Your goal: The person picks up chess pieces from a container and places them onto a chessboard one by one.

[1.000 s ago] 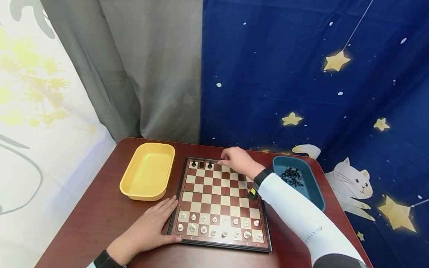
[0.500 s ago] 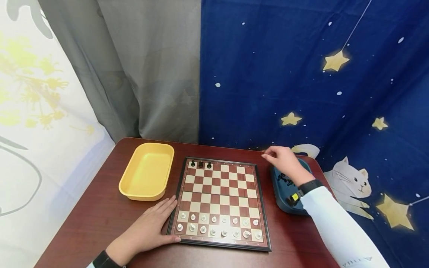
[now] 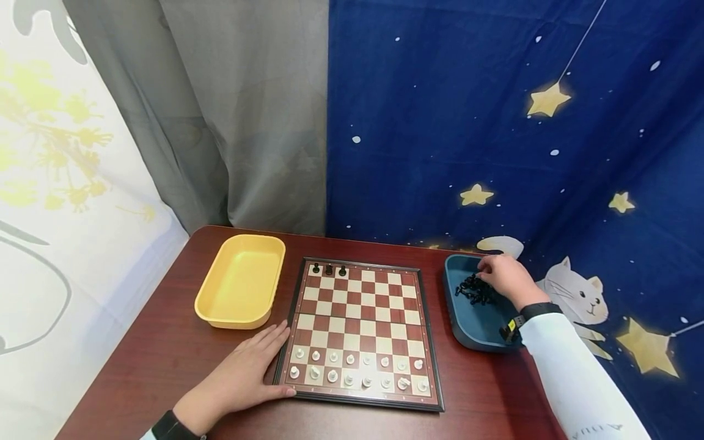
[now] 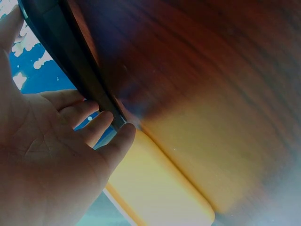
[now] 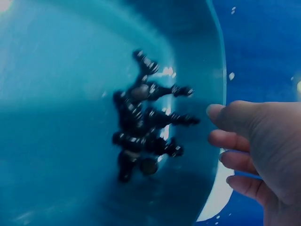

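Rightward moved the unladen right hand; before starry fabric, the grained table bore a rounded yellow tray, the left hand relaxed against a checkered board and, beneath the right hand, glossy black pieces in a blue tray

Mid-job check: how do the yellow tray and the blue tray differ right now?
Position: the yellow tray sits left of the chessboard, the blue tray right of it.
Contents: the blue tray holds a heap of black chess pieces; no pieces show in the yellow tray.
Hands: the right hand is over the blue tray; neither hand is over the yellow tray.
Shared: both are open-topped, with rounded corners.
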`<move>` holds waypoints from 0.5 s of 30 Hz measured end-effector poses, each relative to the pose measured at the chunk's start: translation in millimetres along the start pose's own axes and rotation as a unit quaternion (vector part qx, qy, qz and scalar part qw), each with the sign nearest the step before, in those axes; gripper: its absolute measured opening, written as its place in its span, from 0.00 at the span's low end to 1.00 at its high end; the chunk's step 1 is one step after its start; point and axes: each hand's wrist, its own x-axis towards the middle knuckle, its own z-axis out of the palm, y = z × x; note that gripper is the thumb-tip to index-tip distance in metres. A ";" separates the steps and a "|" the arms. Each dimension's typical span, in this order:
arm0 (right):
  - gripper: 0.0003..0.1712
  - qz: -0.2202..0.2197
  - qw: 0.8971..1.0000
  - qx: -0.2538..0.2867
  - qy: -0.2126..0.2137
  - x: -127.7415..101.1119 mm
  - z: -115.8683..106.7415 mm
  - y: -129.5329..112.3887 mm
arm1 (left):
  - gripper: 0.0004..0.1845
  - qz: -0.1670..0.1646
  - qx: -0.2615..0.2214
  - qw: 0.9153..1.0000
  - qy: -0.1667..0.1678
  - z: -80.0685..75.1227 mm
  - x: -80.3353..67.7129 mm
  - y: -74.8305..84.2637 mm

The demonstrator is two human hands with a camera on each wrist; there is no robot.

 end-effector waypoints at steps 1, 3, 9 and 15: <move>0.12 -0.003 1.000 -0.003 -0.002 -0.1 1.4 1.2 | 0.63 0.000 -0.001 1.000 0.000 0.2 -0.1 0.0; 0.12 -0.011 1.000 -0.010 -0.004 -0.1 3.6 1.6 | 0.63 0.000 -0.003 1.000 -0.001 0.7 -0.3 0.1; 0.13 -0.037 0.999 -0.017 -0.015 3.2 7.2 -5.5 | 0.63 0.000 -0.004 1.000 0.000 1.1 -0.7 0.5; 0.11 -0.062 0.997 -0.037 -0.028 8.4 12.4 -10.0 | 0.63 0.000 -0.002 1.000 0.003 0.9 -1.3 0.9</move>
